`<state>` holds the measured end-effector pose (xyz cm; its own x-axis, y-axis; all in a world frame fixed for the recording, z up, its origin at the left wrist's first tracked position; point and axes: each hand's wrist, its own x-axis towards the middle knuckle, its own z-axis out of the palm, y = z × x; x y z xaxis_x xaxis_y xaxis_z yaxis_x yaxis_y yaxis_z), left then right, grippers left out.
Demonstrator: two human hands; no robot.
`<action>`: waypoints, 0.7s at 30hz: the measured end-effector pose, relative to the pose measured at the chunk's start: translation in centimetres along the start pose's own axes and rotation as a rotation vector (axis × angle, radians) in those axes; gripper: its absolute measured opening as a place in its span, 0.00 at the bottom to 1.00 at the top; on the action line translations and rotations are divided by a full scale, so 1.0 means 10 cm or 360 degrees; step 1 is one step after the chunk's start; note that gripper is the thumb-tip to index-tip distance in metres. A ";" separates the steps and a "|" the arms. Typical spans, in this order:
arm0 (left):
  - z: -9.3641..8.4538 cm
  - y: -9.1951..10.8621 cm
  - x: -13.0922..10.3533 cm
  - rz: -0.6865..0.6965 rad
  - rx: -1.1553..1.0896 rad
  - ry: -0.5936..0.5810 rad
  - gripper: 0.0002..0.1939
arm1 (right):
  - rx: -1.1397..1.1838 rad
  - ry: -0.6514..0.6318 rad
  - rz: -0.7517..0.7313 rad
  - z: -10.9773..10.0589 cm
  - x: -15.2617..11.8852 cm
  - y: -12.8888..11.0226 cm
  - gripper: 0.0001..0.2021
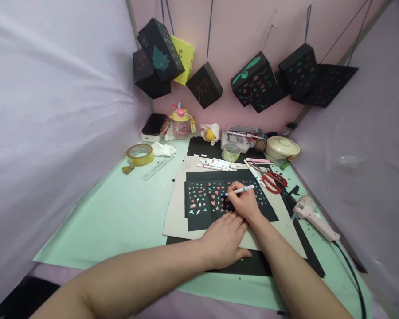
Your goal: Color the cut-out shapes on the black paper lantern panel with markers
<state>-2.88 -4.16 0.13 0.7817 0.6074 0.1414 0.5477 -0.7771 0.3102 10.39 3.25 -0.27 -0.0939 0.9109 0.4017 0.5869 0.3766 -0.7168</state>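
My right hand (244,201) is closed around a white marker pen (244,189), whose dark blue tip points left and down at the black card (199,221). Small coloured hearts, stars and triangles cover the card in patches. My left hand (224,237) lies flat with its fingers stretched out, pressing on the card's lower edge just below the right hand. Beneath the card is a pale grey board (176,217). Above it, several white marker pens (216,165) lie in a loose pile on the board.
Red-handled scissors (274,181) and a hot glue gun (315,217) with its cord lie at the right. A tape roll (140,154) and a clear ruler (158,168) are at the left. A lidded bowl (282,147) stands behind. Decorated black boxes (204,85) hang above.
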 end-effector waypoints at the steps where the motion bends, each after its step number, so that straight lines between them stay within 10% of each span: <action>1: 0.00 0.00 0.00 0.0003 0.0003 0.0002 0.38 | -0.0002 0.0002 -0.0006 0.00 0.00 0.00 0.08; 21: -0.03 0.01 0.00 0.0070 0.0053 0.0048 0.36 | 0.0011 0.0012 0.0015 -0.02 0.00 -0.04 0.07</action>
<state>-2.86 -4.17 0.42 0.7964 0.5766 0.1824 0.5228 -0.8080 0.2718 10.30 3.08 0.10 -0.0822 0.9133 0.3990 0.5823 0.3689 -0.7245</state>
